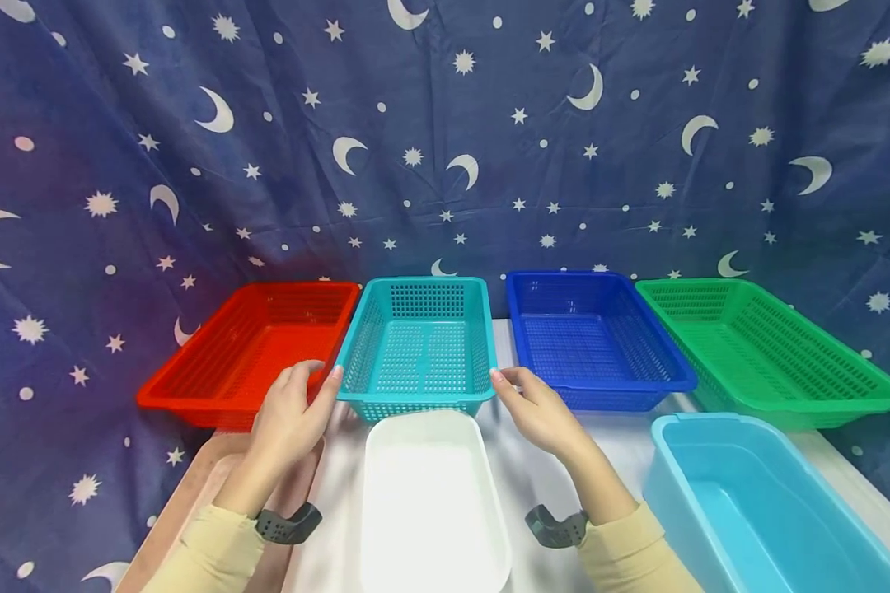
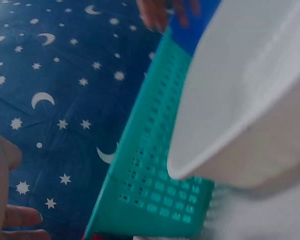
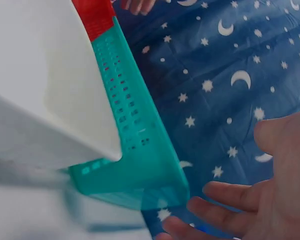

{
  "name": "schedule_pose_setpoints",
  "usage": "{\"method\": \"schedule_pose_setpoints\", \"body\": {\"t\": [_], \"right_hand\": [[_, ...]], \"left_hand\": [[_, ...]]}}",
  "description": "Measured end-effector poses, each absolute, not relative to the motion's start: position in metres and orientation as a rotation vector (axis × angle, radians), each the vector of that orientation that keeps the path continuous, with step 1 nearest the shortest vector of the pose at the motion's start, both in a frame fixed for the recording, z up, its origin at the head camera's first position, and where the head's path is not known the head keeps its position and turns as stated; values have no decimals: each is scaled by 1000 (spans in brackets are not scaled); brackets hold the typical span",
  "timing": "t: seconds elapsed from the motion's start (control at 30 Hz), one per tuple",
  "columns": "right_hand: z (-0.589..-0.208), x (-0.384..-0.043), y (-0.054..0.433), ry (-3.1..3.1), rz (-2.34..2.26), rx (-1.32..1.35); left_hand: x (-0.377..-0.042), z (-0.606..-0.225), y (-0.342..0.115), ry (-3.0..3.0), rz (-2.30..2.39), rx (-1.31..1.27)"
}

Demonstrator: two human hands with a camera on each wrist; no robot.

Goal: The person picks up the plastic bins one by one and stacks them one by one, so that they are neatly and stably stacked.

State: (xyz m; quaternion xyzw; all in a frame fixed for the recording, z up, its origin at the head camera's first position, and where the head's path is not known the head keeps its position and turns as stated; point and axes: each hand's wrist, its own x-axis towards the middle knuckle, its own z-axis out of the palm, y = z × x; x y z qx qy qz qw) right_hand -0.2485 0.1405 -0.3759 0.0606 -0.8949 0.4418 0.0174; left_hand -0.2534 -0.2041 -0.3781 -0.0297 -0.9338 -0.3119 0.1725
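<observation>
Between left hand (image 1: 291, 414) and right hand (image 1: 537, 410), both loosely spread, holding nothing: teal basket (image 1: 424, 358); beyond left hand: red basket (image 1: 267, 350).

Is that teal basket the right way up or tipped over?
Upright: the teal basket stands open side up, its holey floor showing.

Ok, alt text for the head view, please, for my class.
A person's left hand and right hand, both open, flank the near end of a teal basket. Its row has a red basket, blue basket and green basket; nearer, a pink container, white tub, light-blue tub.
</observation>
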Motion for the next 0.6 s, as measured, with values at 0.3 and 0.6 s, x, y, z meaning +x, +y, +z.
{"method": "schedule_pose_setpoints", "body": {"t": [0.3,0.6], "right_hand": [[-403,-245,153,-2704,1681,85],[-416,-253,150,-2603,1907,38]], "left_hand": [[-232,-380,-196,-2501,-1141,-51],[-237,-390,-193,-2433,-2008,275]]}}
